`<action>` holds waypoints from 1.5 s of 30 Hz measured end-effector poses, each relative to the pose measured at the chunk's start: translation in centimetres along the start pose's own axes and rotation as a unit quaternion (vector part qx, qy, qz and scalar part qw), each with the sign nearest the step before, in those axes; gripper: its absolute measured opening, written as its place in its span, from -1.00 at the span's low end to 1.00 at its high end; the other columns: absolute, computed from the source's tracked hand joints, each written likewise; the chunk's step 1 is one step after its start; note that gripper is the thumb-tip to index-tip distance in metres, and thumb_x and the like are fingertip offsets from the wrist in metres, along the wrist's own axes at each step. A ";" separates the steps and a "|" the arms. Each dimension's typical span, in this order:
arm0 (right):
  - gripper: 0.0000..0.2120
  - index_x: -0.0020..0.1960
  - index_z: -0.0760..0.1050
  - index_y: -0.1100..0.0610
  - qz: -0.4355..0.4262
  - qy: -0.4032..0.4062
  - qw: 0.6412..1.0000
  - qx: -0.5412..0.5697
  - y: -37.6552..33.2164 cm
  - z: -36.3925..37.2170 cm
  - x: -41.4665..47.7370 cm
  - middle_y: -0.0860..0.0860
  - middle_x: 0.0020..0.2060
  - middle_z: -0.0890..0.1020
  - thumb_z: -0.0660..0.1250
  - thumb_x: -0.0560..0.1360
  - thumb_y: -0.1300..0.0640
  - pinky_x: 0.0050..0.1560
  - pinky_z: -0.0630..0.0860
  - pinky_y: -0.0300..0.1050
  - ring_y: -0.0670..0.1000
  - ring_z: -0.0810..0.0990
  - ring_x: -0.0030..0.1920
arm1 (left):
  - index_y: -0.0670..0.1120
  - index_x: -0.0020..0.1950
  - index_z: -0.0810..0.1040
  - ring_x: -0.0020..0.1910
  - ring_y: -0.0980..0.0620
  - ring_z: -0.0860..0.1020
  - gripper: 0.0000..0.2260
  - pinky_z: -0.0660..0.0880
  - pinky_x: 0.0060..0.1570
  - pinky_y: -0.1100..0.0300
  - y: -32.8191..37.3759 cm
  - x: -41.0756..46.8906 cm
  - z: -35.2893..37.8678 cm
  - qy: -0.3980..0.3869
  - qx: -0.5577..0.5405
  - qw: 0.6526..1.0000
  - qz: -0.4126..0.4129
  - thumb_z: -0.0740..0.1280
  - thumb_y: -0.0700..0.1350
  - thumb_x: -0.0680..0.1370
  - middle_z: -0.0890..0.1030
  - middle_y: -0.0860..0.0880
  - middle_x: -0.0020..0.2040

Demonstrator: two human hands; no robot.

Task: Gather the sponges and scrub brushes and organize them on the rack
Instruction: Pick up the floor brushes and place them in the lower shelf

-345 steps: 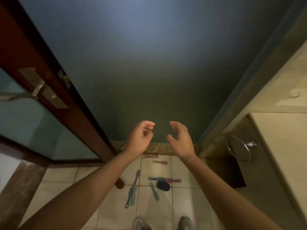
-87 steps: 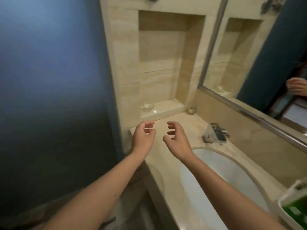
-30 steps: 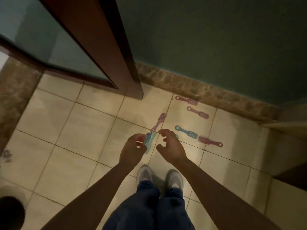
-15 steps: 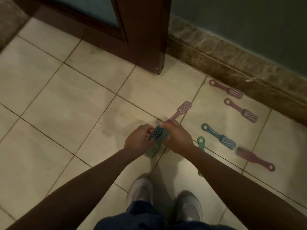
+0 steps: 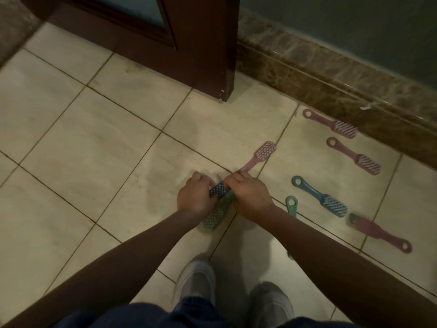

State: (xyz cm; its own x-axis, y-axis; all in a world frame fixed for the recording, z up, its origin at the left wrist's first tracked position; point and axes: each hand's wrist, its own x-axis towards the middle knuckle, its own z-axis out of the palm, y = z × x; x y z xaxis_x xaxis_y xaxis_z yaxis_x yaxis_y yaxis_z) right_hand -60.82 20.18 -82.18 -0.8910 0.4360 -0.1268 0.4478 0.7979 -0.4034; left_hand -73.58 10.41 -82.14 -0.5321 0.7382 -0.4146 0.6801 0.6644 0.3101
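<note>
Several long-handled scrub brushes lie on the tiled floor. My left hand grips a dark blue brush, whose bristled head shows between both hands. My right hand is curled over the handle end of a green brush that lies with its head toward my feet. A pink brush points away from my right knuckles. To the right lie two pink brushes, a blue brush, another green brush partly hidden by my forearm, and a blurred pink brush. No sponge or rack is in view.
A dark wooden door stands ajar at the top, its corner near the brushes. A brown marble skirting runs along the green wall at right. My two white shoes stand just below the hands. Beige tiles stretch to the left.
I have bent lower toward the floor. Both hands, apart and holding nothing a second ago, have come down and closed on the dark blue and green brushes.
</note>
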 end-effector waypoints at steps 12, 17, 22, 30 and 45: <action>-0.52 0.19 0.48 0.17 -0.014 -0.071 0.994 -0.078 -0.4 0.3 -0.2 0.18 0.05 0.61 0.51 0.32 0.14 0.08 0.50 0.01 0.18 0.56 0.07 | -0.01 0.01 0.45 -0.19 0.06 0.51 -0.77 0.41 -0.28 0.17 -0.4 -0.2 0.0 -0.022 -0.006 1.000 0.014 0.39 0.05 0.45 0.55 0.04 -0.12; -0.86 -0.08 0.58 0.06 -0.004 -0.072 0.997 0.001 0.2 -0.5 -0.5 0.09 -0.08 0.60 0.39 0.36 0.20 -0.11 0.41 -0.10 0.19 0.59 -0.03 | -0.03 0.08 0.47 -0.14 0.06 0.51 -0.84 0.42 -0.21 0.18 0.0 -0.1 0.3 0.003 -0.152 0.988 -0.011 0.29 -0.03 0.53 0.52 0.05 -0.10; -0.84 -0.01 0.56 0.11 0.076 -0.079 0.990 0.093 2.6 -1.9 -0.3 0.06 0.03 0.59 0.30 0.42 0.22 -0.08 0.52 -0.08 0.12 0.56 0.01 | -0.03 -0.01 0.47 -0.23 -0.03 0.57 -0.93 0.50 -0.25 0.07 1.3 1.9 -1.4 0.025 -0.301 0.953 -0.025 0.25 -0.06 0.57 0.53 0.00 -0.22; -0.84 -0.13 0.43 -0.01 0.301 0.061 0.863 0.401 3.0 -9.1 0.7 0.05 -0.38 0.51 0.08 0.41 0.11 -0.34 0.51 0.04 0.09 0.51 -0.42 | -0.02 -0.05 0.46 -0.48 0.07 0.40 -0.95 0.31 -0.43 0.18 8.4 3.8 -7.9 0.002 -0.415 0.909 -0.031 0.21 -0.12 0.57 0.55 -0.02 -0.29; -0.92 -0.04 0.31 0.19 0.402 0.154 0.685 0.588 -10.4 -44.9 -8.9 0.12 -0.44 0.46 0.06 0.61 0.26 -0.59 0.29 -0.26 0.06 0.40 -0.55 | -0.08 -0.15 0.40 -0.52 0.11 0.28 -0.89 0.19 -0.55 0.28 27.7 -11.6 -37.5 -0.085 -0.432 0.897 -0.048 0.17 -0.15 0.58 0.49 -0.04 -0.28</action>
State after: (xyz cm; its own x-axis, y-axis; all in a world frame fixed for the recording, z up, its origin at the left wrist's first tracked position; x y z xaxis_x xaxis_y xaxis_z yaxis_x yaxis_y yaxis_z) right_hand -54.20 26.70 -36.13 -0.2529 0.7492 -0.6121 0.2536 -0.5592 -0.7892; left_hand -67.46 24.64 -36.67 -0.4335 0.6929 -0.5762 -0.0478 0.6208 0.7825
